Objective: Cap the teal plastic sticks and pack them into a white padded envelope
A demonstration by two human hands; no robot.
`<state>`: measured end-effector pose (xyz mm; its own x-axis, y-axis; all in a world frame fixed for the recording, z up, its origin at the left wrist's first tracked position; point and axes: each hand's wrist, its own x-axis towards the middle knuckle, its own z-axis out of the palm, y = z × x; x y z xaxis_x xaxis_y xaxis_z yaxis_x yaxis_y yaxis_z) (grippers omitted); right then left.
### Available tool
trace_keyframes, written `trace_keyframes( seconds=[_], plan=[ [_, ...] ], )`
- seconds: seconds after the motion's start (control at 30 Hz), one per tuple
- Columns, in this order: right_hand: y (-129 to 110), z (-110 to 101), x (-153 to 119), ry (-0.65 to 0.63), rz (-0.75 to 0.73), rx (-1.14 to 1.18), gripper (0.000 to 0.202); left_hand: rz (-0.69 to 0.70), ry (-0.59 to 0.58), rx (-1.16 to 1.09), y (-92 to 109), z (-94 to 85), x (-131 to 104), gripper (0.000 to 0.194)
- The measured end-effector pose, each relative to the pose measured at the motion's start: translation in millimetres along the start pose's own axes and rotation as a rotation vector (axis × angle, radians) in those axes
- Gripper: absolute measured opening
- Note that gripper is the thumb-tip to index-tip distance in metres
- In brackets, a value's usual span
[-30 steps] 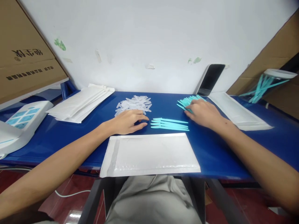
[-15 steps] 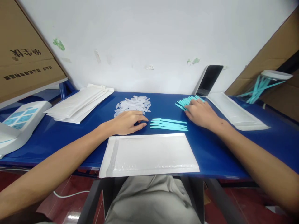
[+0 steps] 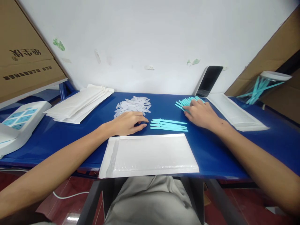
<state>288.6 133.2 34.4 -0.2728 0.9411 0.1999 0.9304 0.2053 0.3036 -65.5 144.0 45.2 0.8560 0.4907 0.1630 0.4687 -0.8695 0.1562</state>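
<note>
My left hand (image 3: pixel 128 123) rests palm down on the blue table with loosely bent fingers and holds nothing. Its thumb and index fingertip point at a neat row of turquoise plastic spatulas (image 3: pixel 169 125). Behind it lies a heap of small translucent white plastic pieces (image 3: pixel 136 104). My right hand (image 3: pixel 201 113) is curled down over a pile of turquoise spatulas (image 3: pixel 185 101) near the wall. Its fingertips touch the pile; what is between them is hidden. Below the row lies a white padded envelope (image 3: pixel 152 154), flat along the table's front edge.
White padded envelopes (image 3: pixel 79 103) are stacked at the left, near a white device with light blue buttons (image 3: pixel 22 120). A phone (image 3: pixel 209 80) leans on the wall behind another envelope (image 3: pixel 239 114). A clear jar (image 3: pixel 263 87) of turquoise spatulas lies tilted at the right.
The right hand's fingers have shifted slightly to the left over the turquoise pile. The left hand and the row of spatulas stay the same; the view has moved a little.
</note>
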Motion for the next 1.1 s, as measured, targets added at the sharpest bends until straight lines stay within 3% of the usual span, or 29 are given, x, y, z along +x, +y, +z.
trace_keyframes(
  seconds=[0.27,0.53,0.77,1.1],
  plan=[
    [-1,0,1,0.035,-0.121,0.065,0.043,0.003,0.007,0.006,0,0.1,1,0.038],
    [-14,2,4,0.061,-0.359,0.344,0.043,-0.002,0.005,0.002,0,0.6,0,0.037],
    [-35,3,17,0.087,-0.391,0.596,0.042,0.005,0.005,-0.001,0,1.2,2,0.038],
    [-40,-8,8,0.082,-0.423,0.651,0.041,0.004,0.003,-0.003,1,1.1,2,0.039]
  ],
)
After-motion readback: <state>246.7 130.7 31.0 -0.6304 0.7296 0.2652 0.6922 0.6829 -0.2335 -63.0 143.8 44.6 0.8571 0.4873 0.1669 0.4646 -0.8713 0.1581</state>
